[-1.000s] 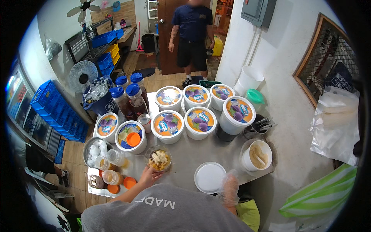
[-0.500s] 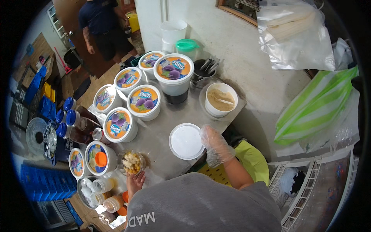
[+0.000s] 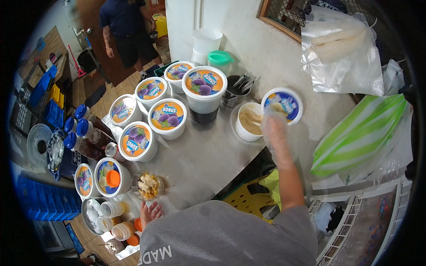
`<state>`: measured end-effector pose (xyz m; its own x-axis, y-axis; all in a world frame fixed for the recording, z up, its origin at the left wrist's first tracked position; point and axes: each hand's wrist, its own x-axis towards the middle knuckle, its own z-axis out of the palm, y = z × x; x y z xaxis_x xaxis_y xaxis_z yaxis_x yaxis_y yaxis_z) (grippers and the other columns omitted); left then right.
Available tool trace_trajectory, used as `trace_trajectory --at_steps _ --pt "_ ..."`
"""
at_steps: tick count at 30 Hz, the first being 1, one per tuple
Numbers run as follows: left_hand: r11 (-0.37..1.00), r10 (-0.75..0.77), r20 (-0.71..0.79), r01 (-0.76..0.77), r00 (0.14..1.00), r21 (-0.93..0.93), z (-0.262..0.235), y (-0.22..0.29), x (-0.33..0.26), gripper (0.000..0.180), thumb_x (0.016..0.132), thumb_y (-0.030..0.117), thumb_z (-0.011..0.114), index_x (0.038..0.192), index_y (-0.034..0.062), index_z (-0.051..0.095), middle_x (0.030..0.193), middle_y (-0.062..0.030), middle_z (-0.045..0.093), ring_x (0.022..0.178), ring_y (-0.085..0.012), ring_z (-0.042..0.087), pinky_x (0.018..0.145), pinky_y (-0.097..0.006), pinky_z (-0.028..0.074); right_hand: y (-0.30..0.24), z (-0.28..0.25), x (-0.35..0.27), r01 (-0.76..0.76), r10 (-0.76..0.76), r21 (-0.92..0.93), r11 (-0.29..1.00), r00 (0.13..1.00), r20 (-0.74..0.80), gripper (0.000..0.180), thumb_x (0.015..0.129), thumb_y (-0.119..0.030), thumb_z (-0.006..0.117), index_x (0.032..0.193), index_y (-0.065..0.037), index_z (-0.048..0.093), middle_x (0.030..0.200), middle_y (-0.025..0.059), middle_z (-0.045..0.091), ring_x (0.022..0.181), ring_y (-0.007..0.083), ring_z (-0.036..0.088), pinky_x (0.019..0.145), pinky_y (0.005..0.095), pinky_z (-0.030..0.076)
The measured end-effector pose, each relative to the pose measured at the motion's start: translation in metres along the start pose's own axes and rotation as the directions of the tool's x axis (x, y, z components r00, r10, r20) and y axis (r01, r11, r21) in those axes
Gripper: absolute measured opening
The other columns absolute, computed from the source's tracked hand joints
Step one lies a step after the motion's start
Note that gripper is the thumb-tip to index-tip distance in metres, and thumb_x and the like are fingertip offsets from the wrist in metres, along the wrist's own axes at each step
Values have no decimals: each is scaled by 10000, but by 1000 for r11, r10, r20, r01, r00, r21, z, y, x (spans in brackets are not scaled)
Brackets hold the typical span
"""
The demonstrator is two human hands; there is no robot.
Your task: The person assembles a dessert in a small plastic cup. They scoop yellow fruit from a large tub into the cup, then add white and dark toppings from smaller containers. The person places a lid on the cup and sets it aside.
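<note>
My right hand [image 3: 276, 125], in a clear plastic glove, holds a round lid [image 3: 290, 106] with a white rim and blue printed top, raised on its edge side against the wall behind. Just left of it stands an open white tub [image 3: 245, 126] of light brown paste with a white spoon in it, set in a clear dish. Low on the left, my bare left hand [image 3: 151, 211] rests with fingers apart, holding nothing. Beyond its fingertips sits a clear cup [image 3: 149, 185] filled with yellow pieces and a pale crumbly topping.
Several lidded white tubs [image 3: 166, 116] crowd the table's left and back. Blue-capped bottles [image 3: 91, 139] lean beside them; small jars [image 3: 123, 231] stand nearer. A metal container of utensils [image 3: 237, 88] is by the wall. A person [image 3: 126, 26] stands beyond the table.
The lid has left the tabletop; my right hand has carried it up and away to beside the paste tub, turning its printed face into view. My left hand has drawn back from the cup.
</note>
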<state>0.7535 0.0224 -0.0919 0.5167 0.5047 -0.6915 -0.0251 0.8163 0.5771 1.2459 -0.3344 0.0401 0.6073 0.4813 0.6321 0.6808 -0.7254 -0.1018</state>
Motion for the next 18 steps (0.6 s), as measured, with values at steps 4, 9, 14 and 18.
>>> trace_trajectory --at_steps 4,9,14,18 --pt "995 74 -31 -72 997 68 -14 8 -1 671 962 418 535 1521 294 184 1373 -139 495 1106 -321 593 859 -455 516 25 23 3 -167 167 100 981 986 7 75 773 -86 647 829 -62 602 793 171 581 795 400 570 738 498 454" --pt "932 263 -82 -232 961 278 -104 26 3 657 954 443 545 1500 235 245 1336 -207 503 1045 -338 605 815 -485 535 131 86 -7 -631 709 448 633 705 -10 410 842 -309 617 1157 -46 597 1175 175 568 1118 343 544 949 448 429" --pt "866 341 -47 -294 939 405 -151 54 17 609 970 480 502 1472 197 307 1206 -214 580 849 -278 611 685 -426 534 167 130 -19 -693 702 427 581 692 167 634 866 -479 615 1311 -33 547 1352 167 511 1245 332 475 1047 431 373" --pt "853 451 -228 -342 863 394 -56 37 -43 586 977 455 508 1462 173 339 1088 -182 625 764 -256 616 666 -404 523 114 78 33 -583 531 351 733 812 242 641 844 -486 659 1297 -40 572 1336 193 547 1265 343 480 1051 420 374"
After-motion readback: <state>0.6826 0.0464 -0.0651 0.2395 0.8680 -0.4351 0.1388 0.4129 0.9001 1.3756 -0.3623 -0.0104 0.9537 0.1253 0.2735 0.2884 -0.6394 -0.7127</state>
